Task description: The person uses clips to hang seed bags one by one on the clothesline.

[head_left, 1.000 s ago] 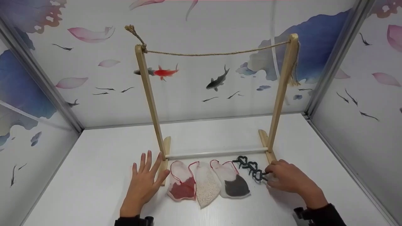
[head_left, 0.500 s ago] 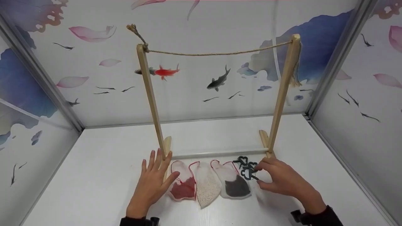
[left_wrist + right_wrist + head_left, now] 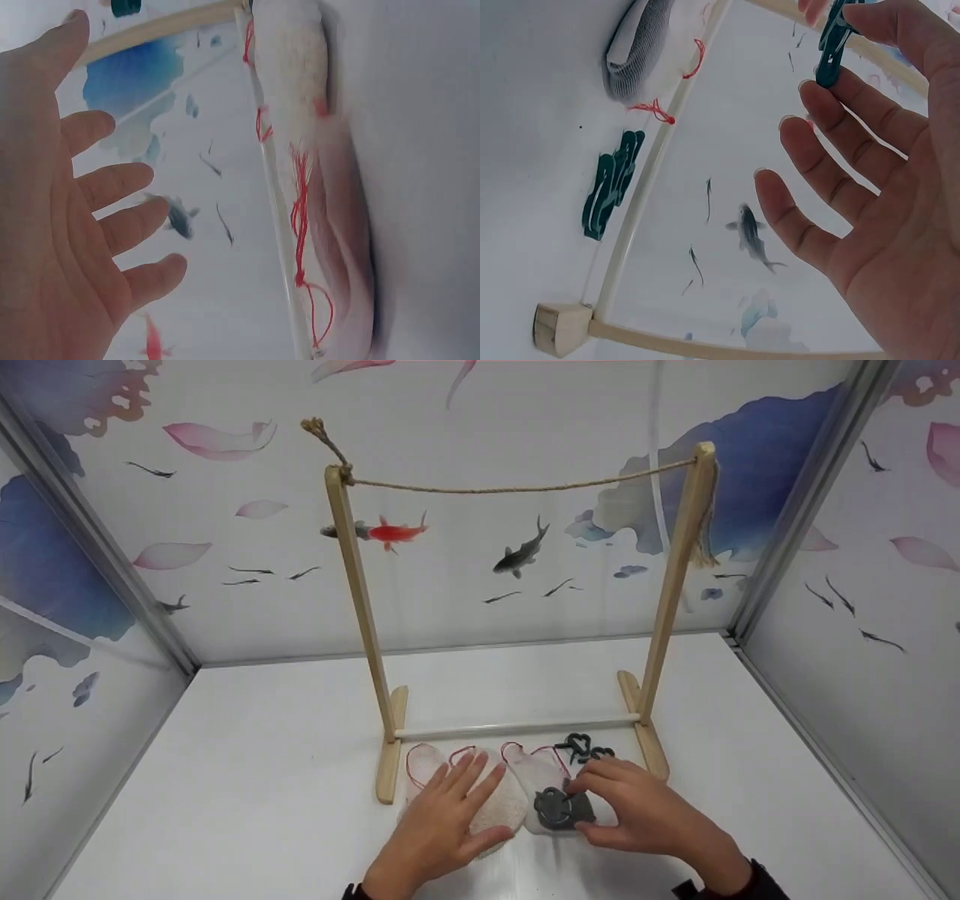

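In the head view my right hand (image 3: pixel 645 814) pinches a dark green clothes peg (image 3: pixel 553 807) between thumb and forefinger, above the bag with dark filling (image 3: pixel 581 814). The same peg (image 3: pixel 832 46) shows at the fingertips in the right wrist view. My left hand (image 3: pixel 442 829) hovers with spread fingers over the bag of pale grains (image 3: pixel 510 802) and the red-filled bag, whose sheer top (image 3: pixel 424 761) peeks out. The left wrist view shows that palm (image 3: pixel 60 202) holding nothing, apart from the bags. More green pegs (image 3: pixel 579 746) lie behind my right hand.
A wooden frame stands behind the bags, with left post (image 3: pixel 360 607), right post (image 3: pixel 673 607), and a sagging twine line (image 3: pixel 517 490) between their tops. A white rod (image 3: pixel 517 729) joins the feet. Patterned panels (image 3: pixel 480 577) enclose the white table (image 3: pixel 247 780).
My right hand has lifted one peg from the row and carried it left over the dark-filled bag. My left hand has moved right, from beside the left foot to over the bags.
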A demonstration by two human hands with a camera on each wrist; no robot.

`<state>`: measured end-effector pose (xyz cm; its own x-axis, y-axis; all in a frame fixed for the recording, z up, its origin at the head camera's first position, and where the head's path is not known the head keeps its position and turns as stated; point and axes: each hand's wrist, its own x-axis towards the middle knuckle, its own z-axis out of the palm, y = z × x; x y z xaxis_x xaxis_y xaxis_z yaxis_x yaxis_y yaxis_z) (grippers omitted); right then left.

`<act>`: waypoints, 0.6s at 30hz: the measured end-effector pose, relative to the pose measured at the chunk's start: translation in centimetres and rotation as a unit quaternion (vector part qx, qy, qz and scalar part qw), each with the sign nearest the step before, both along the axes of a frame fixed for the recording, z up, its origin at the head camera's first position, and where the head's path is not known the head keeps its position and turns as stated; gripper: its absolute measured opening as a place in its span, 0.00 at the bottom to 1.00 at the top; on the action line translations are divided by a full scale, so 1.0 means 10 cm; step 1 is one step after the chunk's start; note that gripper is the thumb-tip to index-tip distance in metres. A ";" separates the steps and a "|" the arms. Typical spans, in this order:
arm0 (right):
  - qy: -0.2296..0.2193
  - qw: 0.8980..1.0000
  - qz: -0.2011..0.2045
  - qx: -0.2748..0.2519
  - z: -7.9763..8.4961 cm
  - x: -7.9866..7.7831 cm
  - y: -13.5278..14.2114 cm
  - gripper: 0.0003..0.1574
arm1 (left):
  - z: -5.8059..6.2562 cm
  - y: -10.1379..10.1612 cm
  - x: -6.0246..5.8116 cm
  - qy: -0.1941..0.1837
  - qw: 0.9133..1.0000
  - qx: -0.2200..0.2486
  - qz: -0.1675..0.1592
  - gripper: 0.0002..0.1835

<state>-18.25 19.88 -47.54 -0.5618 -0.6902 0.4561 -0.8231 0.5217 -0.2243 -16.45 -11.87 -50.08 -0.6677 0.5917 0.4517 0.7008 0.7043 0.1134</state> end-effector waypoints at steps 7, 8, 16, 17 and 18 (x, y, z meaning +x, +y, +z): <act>0.017 0.999 0.036 -0.006 -0.06 0.04 -0.10 0.25 | -0.03 0.19 0.07 0.010 0.996 0.011 -0.084 0.36; 0.020 0.999 0.040 -0.005 -0.07 0.05 -0.11 0.24 | -0.03 0.21 0.08 0.009 0.996 0.011 -0.088 0.35; 0.010 0.998 0.054 0.008 -0.09 0.09 -0.18 0.23 | -0.06 0.26 0.09 0.042 0.995 -0.006 -0.095 0.27; 0.010 0.998 0.055 0.009 -0.09 0.09 -0.19 0.23 | -0.06 0.26 0.09 0.046 0.994 -0.005 -0.096 0.27; 0.012 0.998 0.059 0.008 -0.09 0.09 -0.20 0.23 | -0.06 0.27 0.09 0.050 0.994 -0.005 -0.097 0.27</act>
<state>-17.30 17.89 -48.44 -0.4649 -0.7590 0.4559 -0.8843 0.4238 -0.1962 -15.54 -9.19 -50.73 -0.4929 0.7093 0.5040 0.8305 0.5563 0.0294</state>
